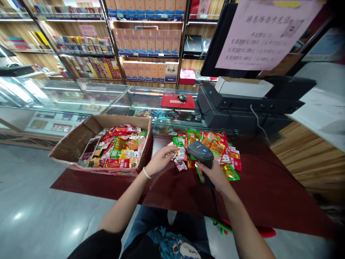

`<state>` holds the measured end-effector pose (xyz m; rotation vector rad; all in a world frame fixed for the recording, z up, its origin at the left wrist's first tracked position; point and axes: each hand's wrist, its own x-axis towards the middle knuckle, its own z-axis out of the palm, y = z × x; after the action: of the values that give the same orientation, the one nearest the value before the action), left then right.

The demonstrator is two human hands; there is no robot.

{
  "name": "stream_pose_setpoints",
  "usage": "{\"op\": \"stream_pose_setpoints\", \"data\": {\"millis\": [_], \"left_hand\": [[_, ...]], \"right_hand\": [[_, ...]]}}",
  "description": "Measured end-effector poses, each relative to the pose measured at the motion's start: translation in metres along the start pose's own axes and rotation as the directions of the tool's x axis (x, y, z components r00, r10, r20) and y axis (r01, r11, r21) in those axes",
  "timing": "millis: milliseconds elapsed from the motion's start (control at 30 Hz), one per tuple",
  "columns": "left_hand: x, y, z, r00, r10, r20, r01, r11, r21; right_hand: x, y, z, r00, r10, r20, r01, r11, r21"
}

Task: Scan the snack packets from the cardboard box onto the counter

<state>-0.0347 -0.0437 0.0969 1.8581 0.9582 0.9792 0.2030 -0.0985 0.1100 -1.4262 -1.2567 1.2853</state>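
Barcode scanner gripped in right hand, pointed out over snack packet pile just beyond that grip. Left hand at small white packets, left of the scanner grip; pinching or only touching, can't tell. Risk: overlapping packets could cause a wrong-code read. Further left, open cardboard box holding mixed bagged snacks.

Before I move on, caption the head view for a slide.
Right hand holds a scanner above snack packets, left hand at their left edge, an open cardboard box of packets alongside.
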Motion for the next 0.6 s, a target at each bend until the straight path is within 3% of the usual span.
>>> {"op": "stream_pose_setpoints", "data": {"millis": [133, 233, 333, 433, 500, 600], "left_hand": [[-0.007, 0.037, -0.043, 0.998, 0.060, -0.015, -0.059, 0.996, 0.069], [-0.005, 0.036, -0.091, 0.995, 0.047, -0.092, -0.028, 0.980, 0.196], [0.000, 0.010, -0.146, 0.984, 0.000, -0.180, 0.068, 0.926, 0.371], [0.005, -0.025, -0.197, 0.975, -0.009, -0.221, 0.142, 0.793, 0.592], [0.008, -0.045, -0.224, 0.973, -0.045, -0.226, 0.193, 0.692, 0.695], [0.011, -0.070, -0.252, 0.971, -0.133, -0.199, 0.239, 0.567, 0.788]], "right_hand": [[0.010, -0.012, 0.012, 0.999, -0.043, 0.028, 0.044, 0.998, -0.036], [0.020, -0.020, 0.025, 0.997, -0.056, 0.054, 0.057, 0.998, -0.033], [0.031, -0.026, 0.042, 0.995, -0.066, 0.078, 0.067, 0.998, -0.012], [0.045, -0.034, 0.066, 0.995, -0.033, 0.097, 0.030, 0.999, 0.033], [0.057, -0.041, 0.084, 0.990, -0.021, 0.142, 0.015, 0.999, 0.040], [0.076, -0.051, 0.114, 0.971, -0.097, 0.218, 0.093, 0.995, 0.027]]}}
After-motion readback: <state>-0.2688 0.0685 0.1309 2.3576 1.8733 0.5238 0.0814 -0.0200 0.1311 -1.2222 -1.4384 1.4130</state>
